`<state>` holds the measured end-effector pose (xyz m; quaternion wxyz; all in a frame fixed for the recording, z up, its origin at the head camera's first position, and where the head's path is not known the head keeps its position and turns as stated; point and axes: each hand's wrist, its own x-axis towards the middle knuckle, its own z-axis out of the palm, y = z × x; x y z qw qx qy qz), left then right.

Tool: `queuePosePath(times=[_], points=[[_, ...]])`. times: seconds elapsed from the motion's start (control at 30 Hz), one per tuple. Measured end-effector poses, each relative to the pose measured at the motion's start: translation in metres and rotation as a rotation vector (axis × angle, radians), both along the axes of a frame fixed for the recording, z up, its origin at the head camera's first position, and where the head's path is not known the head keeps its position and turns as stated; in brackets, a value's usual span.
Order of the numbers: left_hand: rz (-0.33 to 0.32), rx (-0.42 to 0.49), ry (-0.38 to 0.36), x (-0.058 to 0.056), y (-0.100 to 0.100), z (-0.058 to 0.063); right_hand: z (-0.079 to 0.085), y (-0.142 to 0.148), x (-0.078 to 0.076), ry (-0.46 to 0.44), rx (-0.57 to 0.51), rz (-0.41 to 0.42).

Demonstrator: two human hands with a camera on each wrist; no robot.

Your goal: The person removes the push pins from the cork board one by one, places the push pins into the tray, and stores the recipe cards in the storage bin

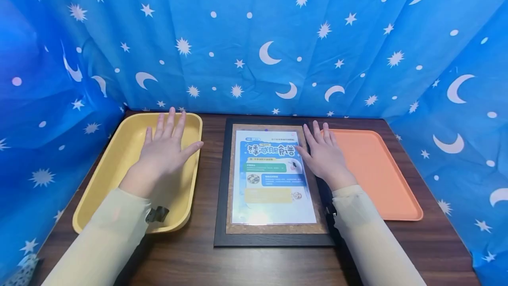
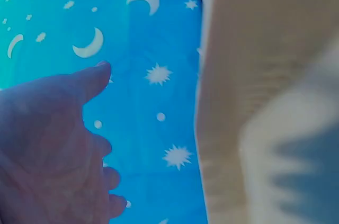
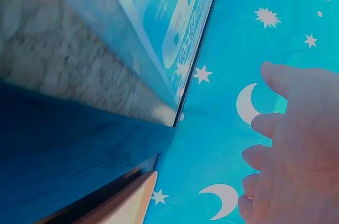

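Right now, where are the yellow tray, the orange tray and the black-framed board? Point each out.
Yellow tray [image 1: 119, 158]: head view, bare inner surface.
Orange tray [image 1: 377, 171]: head view, bare flat floor.
Black-framed board [image 1: 274, 240]: head view, near bar of its frame.

The sheet looks glossy, the corkboard rough, the yellow tray smooth plastic.

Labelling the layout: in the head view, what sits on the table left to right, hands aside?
Yellow tray → black-framed board bearing a printed sheet → orange tray.
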<state>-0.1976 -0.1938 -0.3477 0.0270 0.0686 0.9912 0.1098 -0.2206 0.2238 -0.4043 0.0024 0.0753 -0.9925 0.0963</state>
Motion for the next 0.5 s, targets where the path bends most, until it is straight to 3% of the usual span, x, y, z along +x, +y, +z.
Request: queuePosePath(times=[0.5], points=[[-0.042,-0.019,0.041,0.011,0.024,0.009,0.005,-0.007,0.002,0.036,-0.01,0.021]])
